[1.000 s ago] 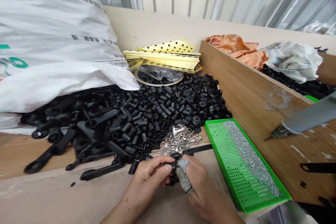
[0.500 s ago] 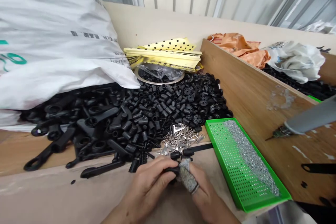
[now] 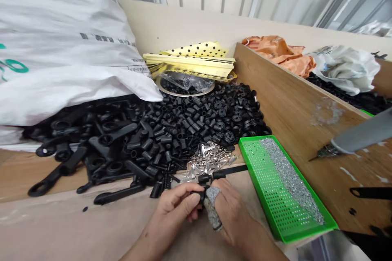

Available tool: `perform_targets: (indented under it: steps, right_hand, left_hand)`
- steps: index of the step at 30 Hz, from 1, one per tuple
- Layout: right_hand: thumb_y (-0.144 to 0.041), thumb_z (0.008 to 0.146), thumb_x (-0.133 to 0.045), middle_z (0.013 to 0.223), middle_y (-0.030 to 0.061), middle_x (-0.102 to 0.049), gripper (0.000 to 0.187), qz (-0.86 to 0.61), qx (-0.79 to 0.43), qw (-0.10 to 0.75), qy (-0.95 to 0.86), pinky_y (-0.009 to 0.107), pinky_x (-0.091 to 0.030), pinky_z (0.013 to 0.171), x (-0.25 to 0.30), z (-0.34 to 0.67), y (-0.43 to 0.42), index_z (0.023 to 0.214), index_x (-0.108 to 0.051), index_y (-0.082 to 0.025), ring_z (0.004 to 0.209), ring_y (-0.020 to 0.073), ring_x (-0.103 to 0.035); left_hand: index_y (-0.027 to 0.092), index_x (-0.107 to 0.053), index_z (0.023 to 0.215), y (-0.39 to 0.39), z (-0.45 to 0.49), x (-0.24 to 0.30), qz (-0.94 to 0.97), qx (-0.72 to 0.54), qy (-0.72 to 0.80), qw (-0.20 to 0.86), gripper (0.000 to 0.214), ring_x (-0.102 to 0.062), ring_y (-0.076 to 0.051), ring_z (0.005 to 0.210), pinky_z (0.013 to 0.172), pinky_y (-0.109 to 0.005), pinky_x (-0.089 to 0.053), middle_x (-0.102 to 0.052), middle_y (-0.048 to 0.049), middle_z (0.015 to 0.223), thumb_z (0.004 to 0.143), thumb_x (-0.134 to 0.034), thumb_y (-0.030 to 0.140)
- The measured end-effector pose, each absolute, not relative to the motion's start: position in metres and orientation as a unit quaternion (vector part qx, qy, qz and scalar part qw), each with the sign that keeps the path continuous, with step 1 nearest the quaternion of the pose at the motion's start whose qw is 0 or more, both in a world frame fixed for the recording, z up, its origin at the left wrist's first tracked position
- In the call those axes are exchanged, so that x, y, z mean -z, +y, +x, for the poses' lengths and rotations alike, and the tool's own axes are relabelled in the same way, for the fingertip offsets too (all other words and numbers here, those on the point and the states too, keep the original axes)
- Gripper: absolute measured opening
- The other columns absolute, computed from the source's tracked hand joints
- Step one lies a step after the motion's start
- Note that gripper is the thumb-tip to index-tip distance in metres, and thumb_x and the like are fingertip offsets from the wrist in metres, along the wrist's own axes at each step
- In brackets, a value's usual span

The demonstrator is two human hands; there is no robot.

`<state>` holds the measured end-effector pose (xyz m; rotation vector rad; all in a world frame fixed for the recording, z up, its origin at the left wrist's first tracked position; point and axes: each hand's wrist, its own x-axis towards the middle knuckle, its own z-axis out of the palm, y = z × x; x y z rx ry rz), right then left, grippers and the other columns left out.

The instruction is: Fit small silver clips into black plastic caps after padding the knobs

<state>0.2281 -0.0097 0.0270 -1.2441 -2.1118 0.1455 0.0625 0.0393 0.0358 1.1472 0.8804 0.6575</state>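
Observation:
My left hand (image 3: 173,210) is closed, its thumb and fingers pinching a small black plastic part (image 3: 201,196). Close against the right side of that part is my right hand (image 3: 235,212), with its fingers curled in. A grey knitted cover (image 3: 212,208) wraps one of its digits; whatever its fingertips grip is hidden. Just beyond the hands lie a few short black cylinders (image 3: 211,177) and a pile of small shiny metal clips (image 3: 210,158). Black springs or screws (image 3: 167,181) lie left of the clips.
Black handles (image 3: 119,200) and caps (image 3: 190,120) are heaped behind, beside a large white sack (image 3: 67,49). A green tray (image 3: 260,195) of small silvery pieces sits right, near a wooden divider (image 3: 294,110) and a grey power screwdriver (image 3: 352,138). Yellow dotted sheets (image 3: 192,63) cover a metal bowl (image 3: 196,94).
My right hand has rolled over, showing more of its back, with fingers curled further in. My left fingers have shifted slightly around the black part. The view has tilted slightly.

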Motion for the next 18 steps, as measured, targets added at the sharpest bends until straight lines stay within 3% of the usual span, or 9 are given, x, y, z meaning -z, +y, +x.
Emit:
perform_targets:
  steps: [6,11,15,18]
  right_hand:
    - [-0.014,0.074,-0.039,0.079,0.009,-0.056,0.016,-0.496,-0.112,0.329,-0.796,0.036,-0.044,0.066,-0.03,0.225,-0.011,0.083,-0.052,-0.016,0.073,0.0218,-0.05]
    - [-0.007,0.071,-0.038,0.091,0.01,-0.061,0.026,-0.527,-0.166,0.293,-0.78,0.037,-0.048,0.081,-0.038,0.239,-0.026,0.088,-0.055,-0.018,0.089,0.0229,-0.055]
    - [0.0,0.058,-0.038,0.106,0.0115,-0.062,0.047,-0.569,-0.205,0.237,-0.76,0.039,-0.045,0.093,-0.029,0.25,-0.043,0.098,-0.057,-0.016,0.106,0.0235,-0.054]
    - [0.001,0.052,-0.038,0.102,0.0127,-0.063,0.047,-0.597,-0.198,0.167,-0.759,0.044,-0.047,0.089,-0.018,0.254,-0.049,0.09,-0.059,-0.016,0.102,0.0265,-0.056]
  left_hand:
    - [0.019,-0.069,0.088,0.034,0.063,-0.031,0.593,-0.327,0.408,0.612,0.026,-0.055,-0.012,0.053,0.052,-0.019,-0.045,-0.06,0.0018,0.055,0.08,-0.059,0.041]
    - [0.022,-0.069,0.097,0.032,0.059,-0.032,0.713,-0.264,0.396,0.515,0.024,-0.062,-0.017,0.069,0.064,-0.023,-0.05,-0.07,-0.0026,0.078,0.082,-0.058,0.036]
    - [0.025,-0.057,0.121,0.036,0.049,-0.031,0.792,-0.231,0.357,0.438,0.035,-0.062,-0.015,0.073,0.069,-0.023,-0.049,-0.069,-0.0018,0.092,0.087,-0.053,0.033]
    - [0.023,-0.058,0.116,0.046,0.036,-0.031,0.812,-0.24,0.382,0.371,0.029,-0.061,-0.014,0.068,0.064,-0.021,-0.048,-0.067,-0.0004,0.083,0.089,-0.049,0.032]
